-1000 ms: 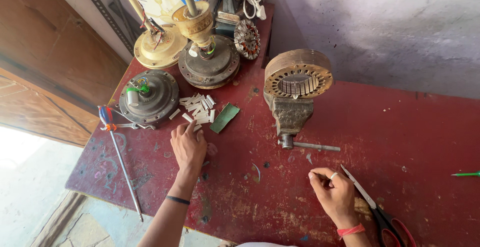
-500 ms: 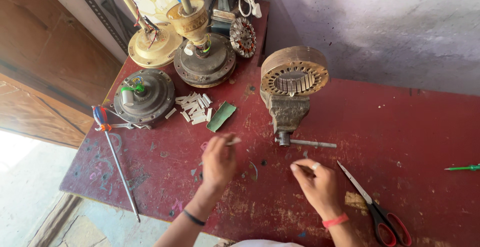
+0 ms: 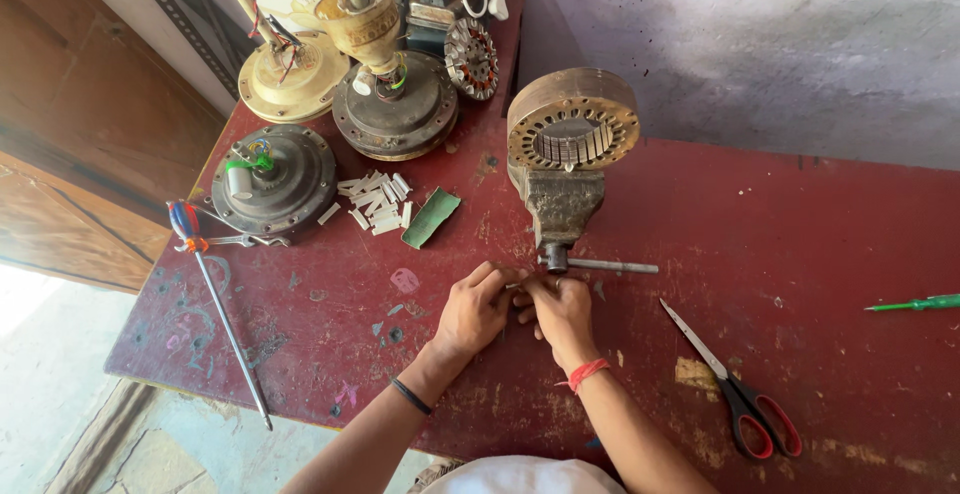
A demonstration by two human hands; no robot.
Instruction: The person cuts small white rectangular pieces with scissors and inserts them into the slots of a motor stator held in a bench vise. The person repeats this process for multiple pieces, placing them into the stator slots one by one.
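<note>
White, thin and small, a slip of what looks like insulation paper [image 3: 512, 285] is pinched between both hands at the front of the bench vise [image 3: 562, 204]. The left hand [image 3: 474, 309] and right hand [image 3: 560, 312] meet fingertip to fingertip, each grip closed on that slip, just beside the vise's handle bar [image 3: 600, 266]. The piece is too small to make out its shape.

Working it well, to my eye, means keeping both wrists resting on the red bench [image 3: 820, 214] so the fingers stay steady, and pressing any fold with the thumbs square, since a crooked crease would sit badly in the slots of the stator core [image 3: 572, 119] clamped atop the vise.

Left of the vise lie a heap of similar white strips [image 3: 375, 202] and a green sheet scrap [image 3: 432, 217]; further left a fan motor housing [image 3: 273, 178] and a screwdriver [image 3: 215, 304]. Right of the vise, red-handled scissors [image 3: 735, 389] lie near the right wrist, and a green screwdriver [image 3: 915, 303] well apart. Behind the vise stand two more fan motors [image 3: 395, 104].
</note>
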